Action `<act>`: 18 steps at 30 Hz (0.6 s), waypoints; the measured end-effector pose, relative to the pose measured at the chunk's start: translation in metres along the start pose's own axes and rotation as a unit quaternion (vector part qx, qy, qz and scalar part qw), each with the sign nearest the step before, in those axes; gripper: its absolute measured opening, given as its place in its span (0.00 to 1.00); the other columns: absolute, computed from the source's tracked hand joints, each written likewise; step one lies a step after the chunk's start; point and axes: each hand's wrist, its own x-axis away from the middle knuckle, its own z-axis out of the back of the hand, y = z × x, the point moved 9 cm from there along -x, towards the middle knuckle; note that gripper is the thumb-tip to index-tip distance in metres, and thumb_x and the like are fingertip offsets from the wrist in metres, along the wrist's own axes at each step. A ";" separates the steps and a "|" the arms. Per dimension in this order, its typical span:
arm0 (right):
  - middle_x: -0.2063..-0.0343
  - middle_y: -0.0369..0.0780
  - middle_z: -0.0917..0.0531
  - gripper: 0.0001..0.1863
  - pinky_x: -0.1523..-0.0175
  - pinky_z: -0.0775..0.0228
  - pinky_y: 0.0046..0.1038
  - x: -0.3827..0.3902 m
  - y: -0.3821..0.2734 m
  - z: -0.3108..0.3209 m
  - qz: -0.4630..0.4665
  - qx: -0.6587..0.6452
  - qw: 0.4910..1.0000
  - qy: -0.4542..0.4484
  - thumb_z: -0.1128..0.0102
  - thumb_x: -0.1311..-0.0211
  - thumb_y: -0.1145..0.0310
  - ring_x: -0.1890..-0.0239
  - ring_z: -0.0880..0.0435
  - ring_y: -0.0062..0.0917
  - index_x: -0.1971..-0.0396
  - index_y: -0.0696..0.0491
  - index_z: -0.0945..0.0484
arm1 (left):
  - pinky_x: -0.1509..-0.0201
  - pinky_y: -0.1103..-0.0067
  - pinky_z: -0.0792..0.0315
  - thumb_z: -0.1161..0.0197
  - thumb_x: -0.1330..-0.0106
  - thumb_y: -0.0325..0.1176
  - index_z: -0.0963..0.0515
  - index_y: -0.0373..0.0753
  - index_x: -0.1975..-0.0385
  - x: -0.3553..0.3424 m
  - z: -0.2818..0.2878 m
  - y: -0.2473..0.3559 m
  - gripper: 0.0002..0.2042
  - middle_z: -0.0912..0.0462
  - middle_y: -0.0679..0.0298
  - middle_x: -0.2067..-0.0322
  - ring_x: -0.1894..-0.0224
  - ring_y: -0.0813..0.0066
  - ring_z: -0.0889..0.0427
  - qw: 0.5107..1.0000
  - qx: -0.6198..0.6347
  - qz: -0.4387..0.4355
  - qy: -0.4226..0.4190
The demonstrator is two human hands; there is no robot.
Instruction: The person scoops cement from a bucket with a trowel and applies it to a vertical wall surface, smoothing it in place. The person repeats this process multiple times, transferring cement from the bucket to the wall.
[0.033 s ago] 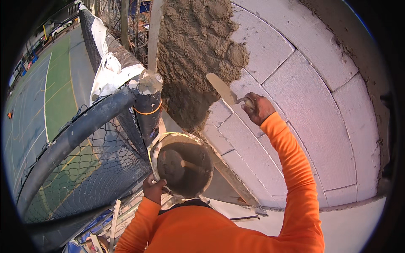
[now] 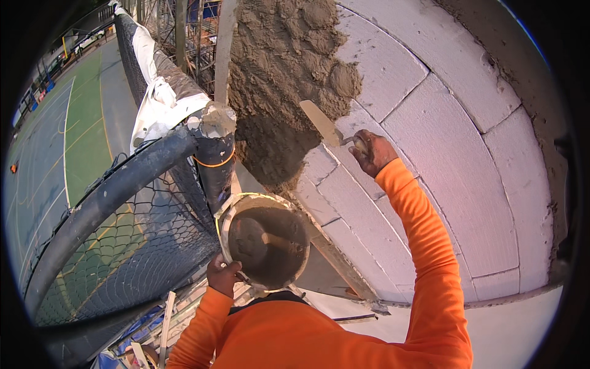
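Observation:
My right hand [image 2: 373, 152] is closed round the handle of a trowel [image 2: 321, 123], whose flat blade points up and left, close to the edge of the wet mortar [image 2: 289, 61]. That mortar lies rough and lumpy over the upper left part of a wall of pale blocks [image 2: 452, 147]. At the lower middle, my left hand [image 2: 224, 273] grips the rim of a round bucket [image 2: 295, 270]. Grey mortar [image 2: 251, 237] shows inside the bucket, partly in shadow.
A thick dark pipe rail [image 2: 117, 175] with chain-link mesh [image 2: 141, 246] runs along the left, ending at a post [image 2: 215, 154] beside the bucket. White cloth [image 2: 163, 111] drapes over it. Wooden strips [image 2: 166, 326] lie below; a green and grey court [image 2: 86, 123] stretches beyond.
My right hand and the trowel have shifted very slightly left and up. The left hand and the bucket look unmoved.

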 end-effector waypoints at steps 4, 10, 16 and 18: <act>0.60 0.54 0.15 0.18 0.49 0.23 0.46 -0.042 0.011 -0.026 -0.017 0.067 0.996 -0.047 0.36 0.38 0.60 0.55 0.15 0.52 0.54 0.57 0.22 | 0.74 0.79 0.20 0.37 0.41 0.24 0.21 0.37 0.55 0.004 0.008 -0.002 0.13 0.18 0.64 0.66 0.71 0.74 0.17 1.000 -0.014 0.007 0.012; 0.57 0.54 0.14 0.20 0.46 0.23 0.45 -0.066 0.004 -0.016 -0.058 0.114 0.991 -0.045 0.35 0.37 0.58 0.52 0.15 0.51 0.51 0.54 0.21 | 0.75 0.78 0.20 0.36 0.42 0.23 0.21 0.36 0.58 0.011 0.039 -0.026 0.12 0.18 0.64 0.68 0.71 0.73 0.18 0.999 -0.009 -0.026 0.040; 0.66 0.51 0.13 0.19 0.54 0.21 0.41 -0.078 -0.001 0.042 -0.033 0.166 0.985 0.015 0.33 0.38 0.61 0.61 0.13 0.46 0.50 0.55 0.21 | 0.75 0.78 0.20 0.36 0.42 0.23 0.22 0.35 0.59 0.013 0.048 -0.034 0.11 0.19 0.63 0.68 0.72 0.73 0.18 0.998 -0.005 -0.053 0.032; 0.66 0.50 0.13 0.18 0.55 0.21 0.41 -0.076 -0.003 0.058 -0.032 0.175 0.984 0.012 0.33 0.38 0.61 0.62 0.13 0.46 0.52 0.55 0.21 | 0.76 0.78 0.20 0.37 0.42 0.22 0.21 0.35 0.58 0.015 0.047 -0.035 0.11 0.18 0.63 0.68 0.73 0.73 0.18 0.998 -0.005 -0.042 0.039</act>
